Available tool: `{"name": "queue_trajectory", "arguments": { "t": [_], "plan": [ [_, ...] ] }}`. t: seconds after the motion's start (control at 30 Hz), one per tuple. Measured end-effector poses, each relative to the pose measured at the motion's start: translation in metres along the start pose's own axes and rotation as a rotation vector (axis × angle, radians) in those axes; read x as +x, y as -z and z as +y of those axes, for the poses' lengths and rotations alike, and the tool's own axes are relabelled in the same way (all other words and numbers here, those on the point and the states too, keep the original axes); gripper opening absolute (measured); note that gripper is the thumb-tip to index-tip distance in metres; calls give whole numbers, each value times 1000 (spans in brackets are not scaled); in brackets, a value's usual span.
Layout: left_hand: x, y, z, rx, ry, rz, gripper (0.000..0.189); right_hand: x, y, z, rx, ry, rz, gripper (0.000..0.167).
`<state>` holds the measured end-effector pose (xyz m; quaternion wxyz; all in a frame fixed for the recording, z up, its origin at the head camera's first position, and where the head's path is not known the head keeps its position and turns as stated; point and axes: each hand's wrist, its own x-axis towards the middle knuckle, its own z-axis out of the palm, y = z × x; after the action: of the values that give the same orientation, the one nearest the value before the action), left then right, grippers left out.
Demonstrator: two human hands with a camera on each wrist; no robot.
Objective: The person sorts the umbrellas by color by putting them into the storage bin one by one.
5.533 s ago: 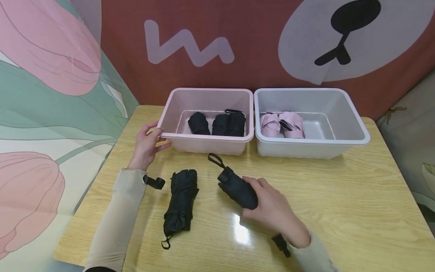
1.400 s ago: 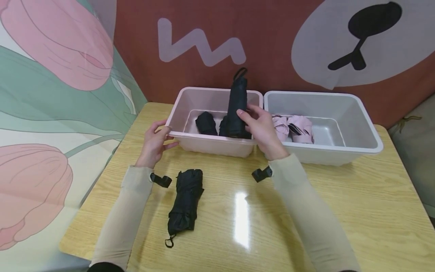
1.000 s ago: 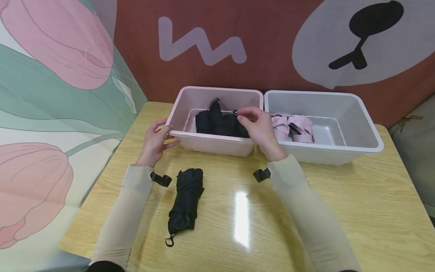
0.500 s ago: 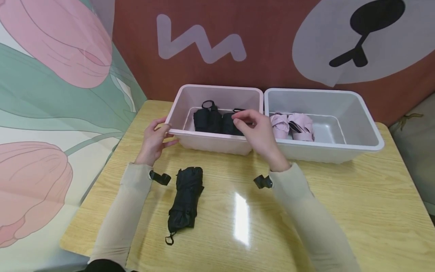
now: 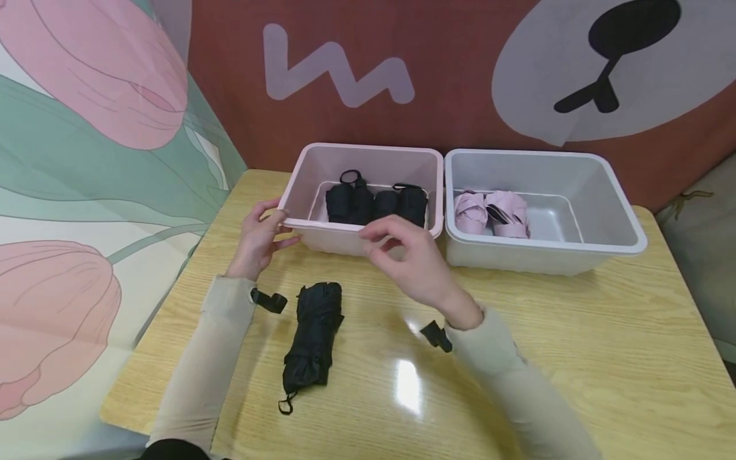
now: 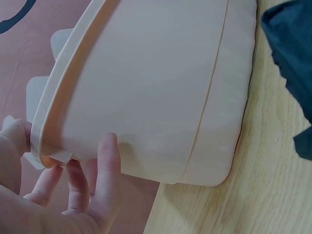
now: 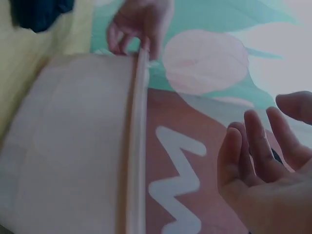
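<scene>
My left hand (image 5: 255,241) holds the pink bin (image 5: 362,231) by its front left corner; in the left wrist view the thumb lies over the rim and the fingers lie below it. Several folded black umbrellas (image 5: 352,206) stand side by side inside that bin, some with their wrist loops up. My right hand (image 5: 411,263) hovers over the front wall of the bin, fingers loosely bent with nothing between them. On the table, between the forearms, lies another folded black umbrella (image 5: 313,335), its loop towards me.
Right beside the pink bin stands a grey bin (image 5: 543,255) with two folded pink umbrellas (image 5: 507,216) at its left end. Both bins are on the wooden table (image 5: 563,345), close to the printed cloth (image 5: 437,38) behind.
My right hand has lowered a black umbrella into the pink bin, let it go and pulled back towards me. The left hand has kept its hold on the bin's rim.
</scene>
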<state>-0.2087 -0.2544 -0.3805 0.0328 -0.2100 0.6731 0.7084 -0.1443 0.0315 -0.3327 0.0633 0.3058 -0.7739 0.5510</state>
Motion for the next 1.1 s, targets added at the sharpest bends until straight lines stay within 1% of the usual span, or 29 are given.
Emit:
{"name": "queue_trajectory", "arguments": {
  "t": [0.13,0.23,0.37,0.43,0.5,0.63,0.7,0.77,0.83,1.0,1.1],
  "plan": [
    [1,1,-1,-4,-1,1,44,-14,-22,10,-60,1,-146,17],
    [1,1,-1,-13,-2,0,43,-26,-40,19,-128,11,-274,20],
    [1,0,-1,-13,-3,0,42,-41,-63,29,-193,17,-447,24],
    [1,0,-1,-14,-2,1,42,-47,-72,32,-240,33,-520,27],
    [1,1,-2,-13,-3,1,42,-52,-80,33,-318,57,-587,32],
    [1,1,-2,-12,-8,-3,42,-59,-92,32,-451,125,-701,50],
    [1,1,-3,-18,-11,-6,41,-61,-97,32,-502,161,-738,57],
    [1,0,-3,-21,-13,-7,41,-63,-102,33,-554,199,-757,63],
    [2,0,-3,-25,-10,-8,40,-65,-106,35,-597,210,-769,67],
    [2,0,-4,-29,-10,-7,39,-68,-113,34,-687,212,-767,69],
    [2,-1,-3,-27,-14,-4,39,-68,-117,32,-777,244,-729,63]
  ]
}}
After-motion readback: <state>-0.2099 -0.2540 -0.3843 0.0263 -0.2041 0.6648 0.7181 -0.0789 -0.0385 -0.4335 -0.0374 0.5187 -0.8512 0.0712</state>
